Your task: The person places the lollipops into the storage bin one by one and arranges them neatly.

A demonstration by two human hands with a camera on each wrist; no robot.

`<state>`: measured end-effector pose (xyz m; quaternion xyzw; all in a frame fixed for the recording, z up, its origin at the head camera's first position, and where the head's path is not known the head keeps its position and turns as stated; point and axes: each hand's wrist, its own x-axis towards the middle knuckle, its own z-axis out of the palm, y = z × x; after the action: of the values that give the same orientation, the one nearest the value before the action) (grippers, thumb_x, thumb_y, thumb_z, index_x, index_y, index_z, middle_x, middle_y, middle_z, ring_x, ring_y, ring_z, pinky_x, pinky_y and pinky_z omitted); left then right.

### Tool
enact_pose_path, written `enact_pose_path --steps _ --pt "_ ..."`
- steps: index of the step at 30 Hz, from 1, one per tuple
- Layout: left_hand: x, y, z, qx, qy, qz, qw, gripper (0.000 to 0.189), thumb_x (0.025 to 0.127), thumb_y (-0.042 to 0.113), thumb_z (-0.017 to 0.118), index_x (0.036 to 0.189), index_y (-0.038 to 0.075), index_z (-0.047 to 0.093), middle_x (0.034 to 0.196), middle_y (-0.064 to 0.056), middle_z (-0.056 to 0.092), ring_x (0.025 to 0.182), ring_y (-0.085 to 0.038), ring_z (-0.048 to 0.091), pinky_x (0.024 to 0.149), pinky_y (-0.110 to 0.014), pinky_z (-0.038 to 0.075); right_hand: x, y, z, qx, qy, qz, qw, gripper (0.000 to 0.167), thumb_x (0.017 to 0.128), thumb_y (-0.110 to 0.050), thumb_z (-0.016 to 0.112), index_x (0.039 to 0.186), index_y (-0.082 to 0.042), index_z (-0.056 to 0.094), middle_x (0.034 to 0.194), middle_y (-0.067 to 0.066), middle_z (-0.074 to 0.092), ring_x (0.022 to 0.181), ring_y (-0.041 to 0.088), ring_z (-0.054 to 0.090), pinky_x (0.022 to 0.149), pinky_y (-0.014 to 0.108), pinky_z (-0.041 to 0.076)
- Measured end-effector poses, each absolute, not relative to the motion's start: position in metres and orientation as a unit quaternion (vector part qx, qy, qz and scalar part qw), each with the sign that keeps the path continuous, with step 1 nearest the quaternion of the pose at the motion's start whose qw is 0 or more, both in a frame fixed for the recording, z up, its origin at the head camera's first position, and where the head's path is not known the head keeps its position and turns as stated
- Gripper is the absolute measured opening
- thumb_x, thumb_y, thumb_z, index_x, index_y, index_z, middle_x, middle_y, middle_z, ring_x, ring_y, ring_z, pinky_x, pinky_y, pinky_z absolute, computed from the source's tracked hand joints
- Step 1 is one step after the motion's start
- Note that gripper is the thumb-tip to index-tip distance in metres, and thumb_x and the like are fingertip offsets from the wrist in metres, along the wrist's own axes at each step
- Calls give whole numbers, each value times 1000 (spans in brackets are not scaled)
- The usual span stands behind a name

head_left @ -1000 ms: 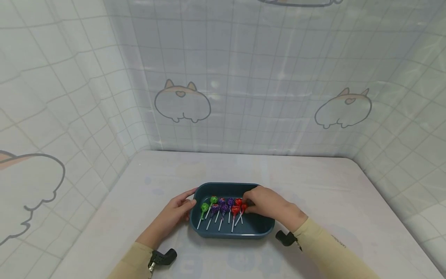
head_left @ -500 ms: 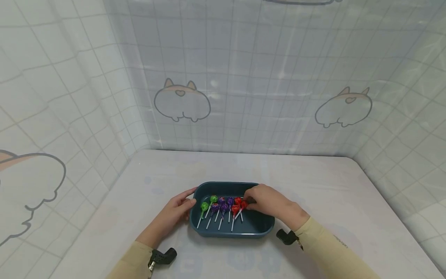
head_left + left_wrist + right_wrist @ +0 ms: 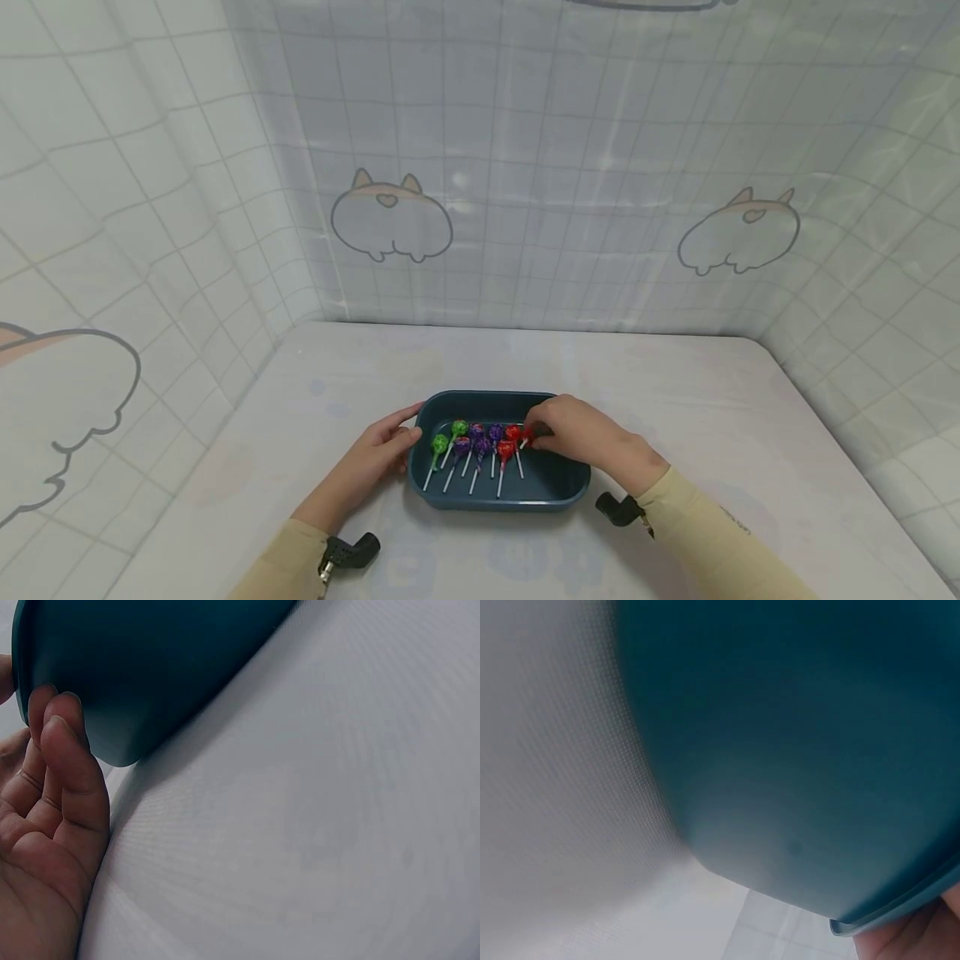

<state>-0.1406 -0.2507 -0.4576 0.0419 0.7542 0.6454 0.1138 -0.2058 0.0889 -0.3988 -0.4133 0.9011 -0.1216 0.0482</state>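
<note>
A dark teal tray [image 3: 487, 504] with rounded corners holds a cluster of wrapped lollipops. Green lollipops [image 3: 438, 444] lie at its left, purple lollipops [image 3: 482, 448] in the middle and red lollipops [image 3: 506, 451] to their right, white sticks mostly toward the near side. My left hand [image 3: 371, 458] grips the tray's left end, thumb at the rim and other fingers along the outer wall [image 3: 112, 682]. Reaching inside over the right part, my right hand [image 3: 577, 433] pinches the rightmost red lollipop [image 3: 527, 435], which its fingers partly hide. The right wrist view shows mostly the tray's outer wall [image 3: 780, 787].
The tray stands on a table with a pale cloth [image 3: 637, 392]. A grid-patterned curtain [image 3: 525, 208] with cartoon animals encloses the back and both sides. Black wrist cameras [image 3: 352, 552] are strapped to both forearms.
The pinched red lollipop has shifted away from its neighbour; its stick no longer lies across the other red lollipop's stick and looks shorter. My left hand keeps its hold on the tray.
</note>
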Motion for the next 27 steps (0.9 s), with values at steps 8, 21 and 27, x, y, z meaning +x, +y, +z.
enact_pose_path --steps 8,21,27 --pt "-143 -246 -458 51 752 647 116 52 101 32 59 149 19 44 85 -11 57 72 -22 52 65 -32 49 -203 95 -397 -398 909 -112 53 21 86 -17 79 105 -14 74 97 -6 70 85 9 63 76 29 52" --pt "-185 -272 -386 117 898 423 20 68 97 51 58 152 15 40 118 -12 64 105 -28 62 87 -47 50 -240 103 -337 -364 910 -199 -8 27 98 -26 64 118 -9 71 106 0 70 92 11 65 80 32 53" --pt "-267 -232 -312 185 956 225 20 75 95 64 50 155 21 35 143 -11 51 131 -30 47 104 -53 37 -297 87 -301 -313 935 -163 -25 52 102 -41 54 140 -6 55 137 12 57 126 27 53 103 44 41"
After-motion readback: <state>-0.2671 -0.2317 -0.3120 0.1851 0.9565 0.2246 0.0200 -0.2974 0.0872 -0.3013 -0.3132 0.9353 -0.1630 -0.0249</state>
